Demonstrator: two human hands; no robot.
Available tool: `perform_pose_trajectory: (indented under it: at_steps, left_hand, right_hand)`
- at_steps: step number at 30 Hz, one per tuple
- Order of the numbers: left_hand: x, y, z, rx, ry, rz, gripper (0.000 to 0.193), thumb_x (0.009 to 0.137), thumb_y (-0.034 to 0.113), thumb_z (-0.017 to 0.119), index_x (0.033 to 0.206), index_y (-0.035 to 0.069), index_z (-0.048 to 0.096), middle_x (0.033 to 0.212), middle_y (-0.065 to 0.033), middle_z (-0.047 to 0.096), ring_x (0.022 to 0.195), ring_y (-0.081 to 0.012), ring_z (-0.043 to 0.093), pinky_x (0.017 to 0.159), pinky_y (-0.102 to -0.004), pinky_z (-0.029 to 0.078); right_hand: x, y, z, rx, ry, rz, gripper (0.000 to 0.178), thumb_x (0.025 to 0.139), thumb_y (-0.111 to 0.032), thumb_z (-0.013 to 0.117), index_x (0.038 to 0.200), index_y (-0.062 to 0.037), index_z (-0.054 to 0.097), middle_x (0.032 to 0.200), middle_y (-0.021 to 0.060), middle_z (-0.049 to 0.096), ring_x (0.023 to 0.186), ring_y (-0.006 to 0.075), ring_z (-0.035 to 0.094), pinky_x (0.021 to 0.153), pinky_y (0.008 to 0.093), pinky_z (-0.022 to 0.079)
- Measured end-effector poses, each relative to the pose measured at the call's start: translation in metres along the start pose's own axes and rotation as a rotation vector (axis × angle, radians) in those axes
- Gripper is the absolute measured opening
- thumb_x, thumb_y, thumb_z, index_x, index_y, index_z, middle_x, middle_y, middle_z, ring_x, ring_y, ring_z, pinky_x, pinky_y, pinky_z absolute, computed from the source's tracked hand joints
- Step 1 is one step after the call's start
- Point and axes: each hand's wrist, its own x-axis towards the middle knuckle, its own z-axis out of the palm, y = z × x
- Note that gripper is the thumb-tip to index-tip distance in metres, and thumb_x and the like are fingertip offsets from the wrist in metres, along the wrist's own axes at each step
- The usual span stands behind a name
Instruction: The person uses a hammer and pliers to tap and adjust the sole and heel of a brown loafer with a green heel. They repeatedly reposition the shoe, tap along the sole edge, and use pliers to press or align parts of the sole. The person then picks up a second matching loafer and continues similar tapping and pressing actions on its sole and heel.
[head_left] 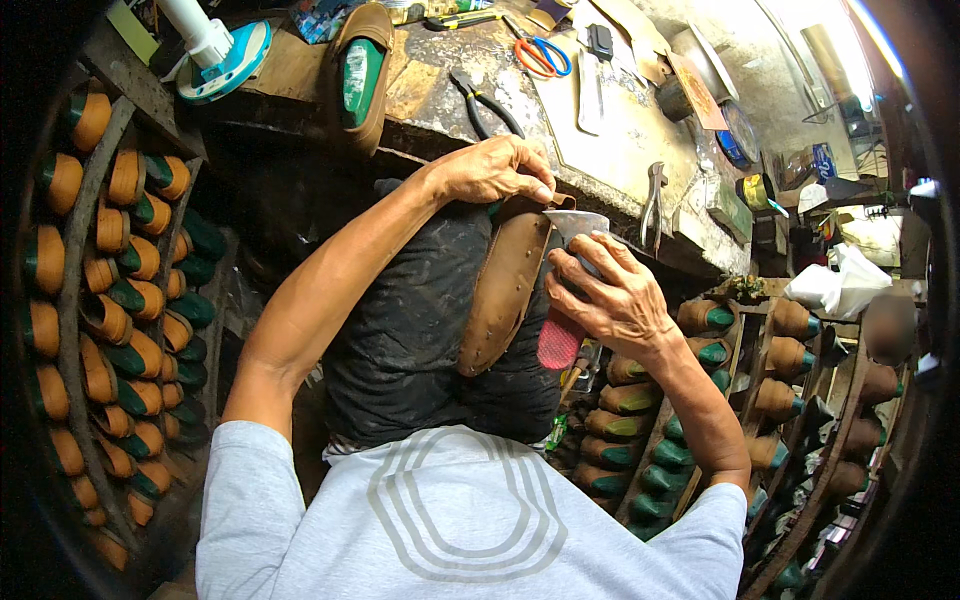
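Note:
A brown leather shoe (pixel 505 285) rests between my thighs on my dark trousers, its underside up and dotted with small marks. At its far end, the fingers of my left hand (pixel 500 172) are pinched on the edge of the leather. My right hand (pixel 612 292) is wrapped round a tool with a flat grey metal head (pixel 574 219) and a pink textured handle (pixel 561 341). The metal head lies close against the far right edge of the shoe; its exact kind is unclear.
On the bench ahead lie a finished-looking brown loafer (pixel 362 80), black pliers (pixel 485 105), scissors (pixel 542 57), a broad blade (pixel 590 95) and metal pincers (pixel 653 200). Racks of shoes on green lasts stand left (pixel 135 300) and right (pixel 640 440). A lamp base (pixel 225 65) stands far left.

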Motion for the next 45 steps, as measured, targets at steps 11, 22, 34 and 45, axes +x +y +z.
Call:
perform_pose_trajectory:
  at_steps: [11,22,34,45]
  left_hand:
    - [0.003,-0.002,0.004,0.124,0.008,0.037,0.031,0.105,0.031,0.084,0.112,0.001,0.084,0.11,-0.0106,0.077,0.112,-0.0225,0.072,0.103,-0.0398,0.055]
    - [0.005,0.002,0.003,0.115,0.056,-0.052,0.037,0.098,0.035,0.084,0.113,0.001,0.086,0.11,-0.0199,0.084,0.109,-0.0326,0.08,0.097,-0.0444,0.061]
    - [0.007,-0.005,0.008,0.142,0.104,-0.009,0.032,0.107,0.03,0.08,0.115,-0.001,0.082,0.102,-0.0147,0.083,0.1,-0.0226,0.076,0.095,-0.0393,0.058]
    - [0.005,-0.004,0.005,0.114,0.131,-0.014,0.035,0.108,0.032,0.08,0.115,-0.002,0.081,0.102,-0.0151,0.083,0.099,-0.0213,0.076,0.094,-0.0391,0.058]
  right_hand:
    - [0.017,0.031,-0.021,0.063,-0.182,-0.042,0.027,0.092,-0.025,0.073,0.118,-0.0172,0.077,0.135,0.0046,0.072,0.14,0.029,0.064,0.125,0.0472,0.054]
    - [0.016,0.023,-0.018,0.129,-0.074,0.026,0.03,0.086,-0.021,0.078,0.116,-0.0134,0.077,0.135,0.0032,0.076,0.132,0.0292,0.071,0.104,0.0472,0.067]
    - [0.023,0.043,-0.036,-0.05,-0.214,-0.024,0.031,0.092,-0.025,0.073,0.12,-0.0158,0.078,0.137,0.0049,0.073,0.145,0.0312,0.063,0.128,0.0483,0.053]
    - [0.031,0.035,-0.024,0.176,-0.078,0.007,0.027,0.087,-0.021,0.077,0.112,-0.0127,0.077,0.134,0.0028,0.077,0.132,0.0295,0.071,0.102,0.0471,0.066]
